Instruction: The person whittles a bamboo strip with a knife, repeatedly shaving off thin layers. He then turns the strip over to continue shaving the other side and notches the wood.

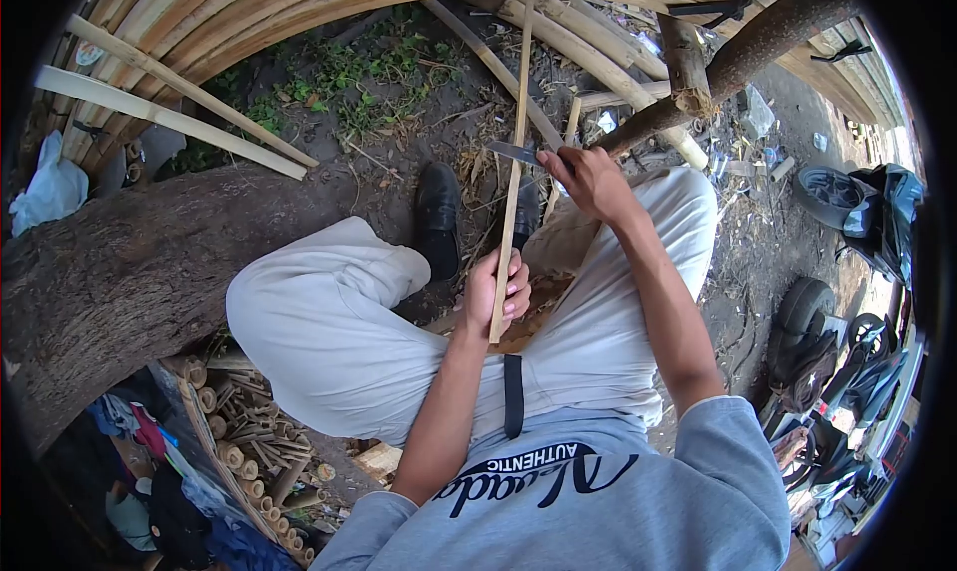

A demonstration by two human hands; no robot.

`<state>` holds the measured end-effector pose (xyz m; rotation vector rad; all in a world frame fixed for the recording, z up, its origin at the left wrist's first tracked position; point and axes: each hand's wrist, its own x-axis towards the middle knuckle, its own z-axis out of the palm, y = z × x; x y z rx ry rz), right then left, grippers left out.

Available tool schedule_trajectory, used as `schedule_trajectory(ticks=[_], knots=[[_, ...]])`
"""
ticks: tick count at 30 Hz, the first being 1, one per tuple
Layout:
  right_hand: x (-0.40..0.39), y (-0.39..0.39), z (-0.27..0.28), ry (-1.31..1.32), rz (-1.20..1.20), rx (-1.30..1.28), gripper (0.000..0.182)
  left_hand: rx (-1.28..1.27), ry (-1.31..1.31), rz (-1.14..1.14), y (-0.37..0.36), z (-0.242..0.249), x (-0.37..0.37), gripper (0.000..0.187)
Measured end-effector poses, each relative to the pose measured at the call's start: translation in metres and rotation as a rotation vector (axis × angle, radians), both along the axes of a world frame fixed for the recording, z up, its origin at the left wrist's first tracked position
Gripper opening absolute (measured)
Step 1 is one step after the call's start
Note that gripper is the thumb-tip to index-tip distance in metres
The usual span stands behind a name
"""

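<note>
A long, thin bamboo strip point(514, 187) runs upright through the middle of the view. My left hand point(498, 290) is closed around its lower part, between my thighs. Higher up and to the right, my right hand point(588, 184) grips the handle of a knife. The knife blade point(513, 152) points left and lies across the strip, close to or touching it; the exact contact is too small to tell. Most of the handle is hidden inside my right fingers.
A thick tree trunk point(120, 262) lies at the left, and long bamboo slats point(249, 22) curve across the top. A branch point(738, 67) reaches toward my right knee. Cut bamboo pieces point(249, 461) are piled at the lower left. Wheels point(832, 194) stand at the right.
</note>
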<state>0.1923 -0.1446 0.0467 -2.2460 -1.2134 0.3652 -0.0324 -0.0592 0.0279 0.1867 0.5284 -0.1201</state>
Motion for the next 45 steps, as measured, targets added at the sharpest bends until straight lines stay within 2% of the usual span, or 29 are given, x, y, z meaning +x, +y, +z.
schedule_trajectory(ticks=[4, 6, 10, 14, 16, 18, 20, 23, 24, 27, 30, 31, 32, 34, 35, 36, 38, 40, 42, 44, 45], knots=[[0.003, -0.01, -0.004, 0.009, 0.048, 0.06, 0.045, 0.186, 0.095, -0.08, -0.002, 0.003, 0.0, 0.039], [0.0, -0.009, -0.003, 0.024, -0.025, 0.018, 0.044, 0.18, 0.096, -0.088, 0.0, 0.002, 0.001, 0.038], [-0.001, -0.011, 0.001, 0.099, -0.117, -0.02, 0.045, 0.057, 0.043, -0.052, 0.004, 0.0, 0.003, 0.037], [-0.004, -0.01, -0.004, 0.092, -0.067, 0.018, 0.043, -0.029, -0.015, -0.041, 0.004, -0.001, 0.004, 0.036], [-0.004, -0.007, 0.0, 0.032, -0.07, -0.114, 0.047, -0.042, -0.007, -0.032, 0.005, -0.002, 0.004, 0.036], [-0.005, -0.011, -0.011, 0.014, -0.004, -0.042, 0.048, -0.057, -0.003, -0.019, 0.005, -0.005, 0.002, 0.037], [-0.007, -0.017, -0.017, -0.008, 0.066, 0.035, 0.049, 0.0, 0.022, -0.048, 0.005, -0.009, 0.0, 0.037], [-0.015, -0.019, 0.008, 0.219, 0.16, -0.125, 0.047, -0.006, 0.027, -0.051, 0.005, -0.007, 0.001, 0.037], [-0.015, -0.017, 0.004, 0.223, 0.158, -0.12, 0.047, -0.001, 0.031, -0.053, 0.005, -0.007, 0.003, 0.037], [-0.009, -0.013, 0.0, 0.228, -0.053, -0.009, 0.047, 0.051, 0.012, -0.054, 0.003, -0.006, 0.004, 0.037], [-0.007, -0.01, -0.015, 0.089, -0.043, 0.048, 0.046, 0.057, 0.033, -0.053, 0.003, -0.004, 0.007, 0.037], [-0.009, -0.013, -0.018, 0.029, 0.07, 0.05, 0.045, 0.061, 0.044, -0.046, 0.004, -0.004, 0.006, 0.037], [-0.016, -0.02, -0.019, 0.025, 0.075, 0.054, 0.045, 0.069, 0.055, -0.032, 0.006, -0.004, 0.004, 0.036], [-0.037, -0.026, -0.002, 0.162, 0.145, -0.013, 0.045, 0.101, 0.078, -0.035, 0.009, 0.001, 0.007, 0.036], [-0.034, -0.025, -0.007, 0.329, 0.106, -0.046, 0.044, 0.126, 0.085, -0.048, 0.008, 0.001, 0.008, 0.038], [-0.031, -0.019, -0.005, 0.336, 0.109, -0.044, 0.044, 0.149, 0.094, -0.069, 0.007, 0.001, 0.008, 0.039], [-0.02, -0.006, 0.002, 0.234, -0.038, -0.038, 0.043, 0.153, 0.097, -0.074, 0.006, 0.0, 0.01, 0.038], [-0.017, -0.007, -0.014, 0.179, -0.056, -0.023, 0.04, 0.159, 0.092, -0.047, 0.003, 0.0, 0.011, 0.037], [-0.023, -0.009, -0.016, 0.16, -0.027, 0.108, 0.038, 0.224, 0.089, -0.077, 0.0, 0.006, 0.009, 0.036], [-0.02, -0.015, -0.009, 0.156, 0.035, 0.116, 0.04, 0.357, 0.108, -0.123, -0.003, 0.011, 0.003, 0.035], [-0.019, -0.015, 0.0, 0.255, -0.013, 0.029, 0.042, 0.306, 0.067, -0.107, -0.003, 0.013, 0.002, 0.035]])
